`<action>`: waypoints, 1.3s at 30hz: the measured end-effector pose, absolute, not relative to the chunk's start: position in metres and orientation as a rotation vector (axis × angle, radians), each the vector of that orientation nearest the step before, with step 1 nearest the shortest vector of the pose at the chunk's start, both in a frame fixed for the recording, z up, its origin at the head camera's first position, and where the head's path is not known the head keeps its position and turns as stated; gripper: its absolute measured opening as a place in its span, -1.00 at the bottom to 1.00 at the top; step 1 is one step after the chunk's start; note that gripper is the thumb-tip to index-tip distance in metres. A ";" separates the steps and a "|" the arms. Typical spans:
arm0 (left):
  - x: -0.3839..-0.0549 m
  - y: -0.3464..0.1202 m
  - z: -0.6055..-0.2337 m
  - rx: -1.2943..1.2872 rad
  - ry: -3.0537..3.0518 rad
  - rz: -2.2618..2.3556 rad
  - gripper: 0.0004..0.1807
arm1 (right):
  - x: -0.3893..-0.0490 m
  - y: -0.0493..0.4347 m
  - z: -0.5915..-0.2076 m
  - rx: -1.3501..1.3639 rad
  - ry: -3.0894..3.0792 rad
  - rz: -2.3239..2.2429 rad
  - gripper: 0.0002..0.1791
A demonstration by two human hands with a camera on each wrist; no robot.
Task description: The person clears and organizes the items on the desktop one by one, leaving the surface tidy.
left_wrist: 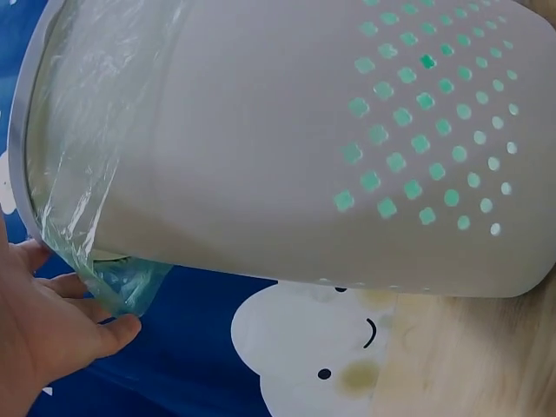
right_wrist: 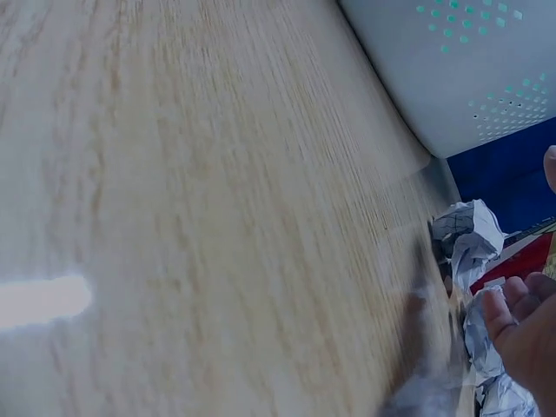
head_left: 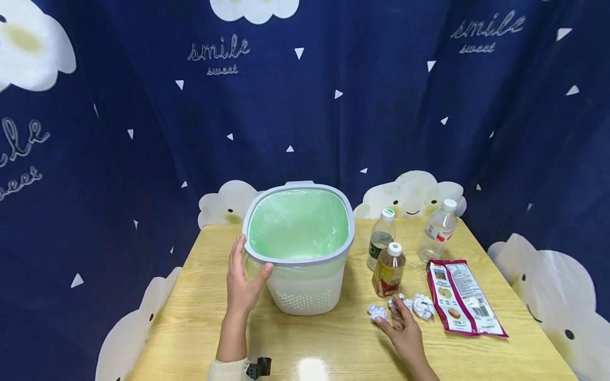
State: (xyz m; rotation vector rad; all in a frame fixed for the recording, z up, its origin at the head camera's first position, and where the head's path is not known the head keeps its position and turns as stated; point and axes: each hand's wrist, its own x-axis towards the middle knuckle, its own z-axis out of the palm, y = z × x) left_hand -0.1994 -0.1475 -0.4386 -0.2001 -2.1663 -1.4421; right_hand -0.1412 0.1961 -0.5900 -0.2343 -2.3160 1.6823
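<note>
A whitish bin (head_left: 307,296) with a grey rim stands upright on the table, lined with a clear green plastic bag (head_left: 300,225). My left hand (head_left: 245,288) rests its fingers against the rim's left side, thumb spread apart. The left wrist view shows those fingers (left_wrist: 65,287) by the bag's overhanging edge. To the right lie three crumpled paper balls: a left one (head_left: 377,312), a middle one (head_left: 405,303) and a right one (head_left: 423,306). Over the middle one reaches my right hand (head_left: 405,336), thumb apart from its fingers; the hand partly hides that ball.
Behind the paper balls stand a brown-tinted drink bottle (head_left: 388,275), a clear bottle with a green-marked cap (head_left: 381,238) and a larger clear bottle (head_left: 437,233). A flat snack packet (head_left: 464,299) lies at the right. A dark blue curtain (head_left: 305,106) hangs behind the wooden table (head_left: 200,296).
</note>
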 end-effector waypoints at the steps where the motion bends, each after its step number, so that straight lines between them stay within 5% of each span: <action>1: -0.200 -0.147 -0.438 -0.202 -2.163 -1.449 -0.08 | -0.142 0.196 -0.590 -0.230 -2.329 1.686 -0.15; 12: -0.205 -0.142 -0.429 -0.118 -2.197 -1.578 0.09 | -0.146 0.195 -0.592 -0.195 -2.393 1.653 -0.12; 39: -0.210 -0.138 -0.432 -0.017 -2.215 -1.635 0.12 | -0.154 0.190 -0.603 -0.251 -2.569 1.440 -0.15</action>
